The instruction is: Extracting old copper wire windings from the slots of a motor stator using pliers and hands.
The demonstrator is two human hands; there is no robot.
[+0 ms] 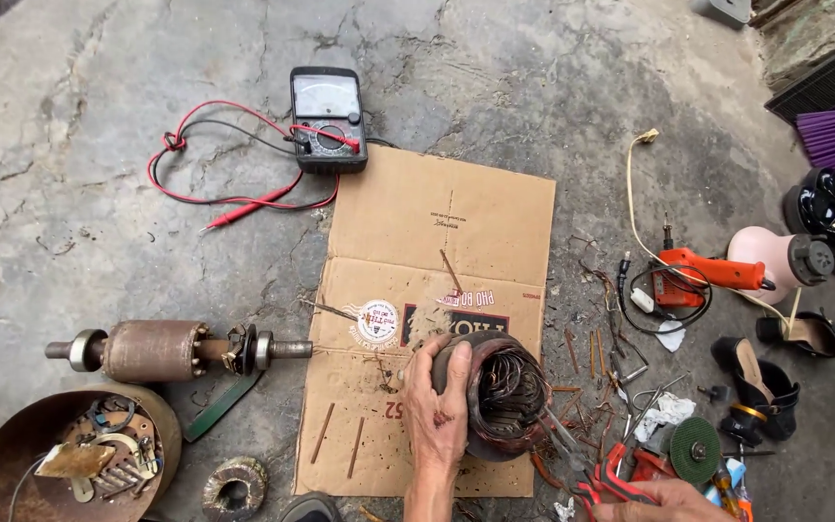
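Flattened cardboard sheet (437, 222) spread on cracked concrete floor (99, 145). Motor stator (504, 396), copper windings exposed, stands on the cardboard's lower right part. Left hand (437, 406) clasps its left side, fingers (442, 360) wrapped over the rim. Right hand (669, 501) at the frame's bottom edge, mostly cut off, on red-handled pliers (611, 474); finger grip cannot be told. Rotor (161, 350) lies left, analog multimeter (328, 118) beyond.

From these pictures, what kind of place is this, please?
Probably an informal motor repair spot on a cracked concrete floor. The left hand grips a stator on cardboard, with a rotor and a multimeter nearby.
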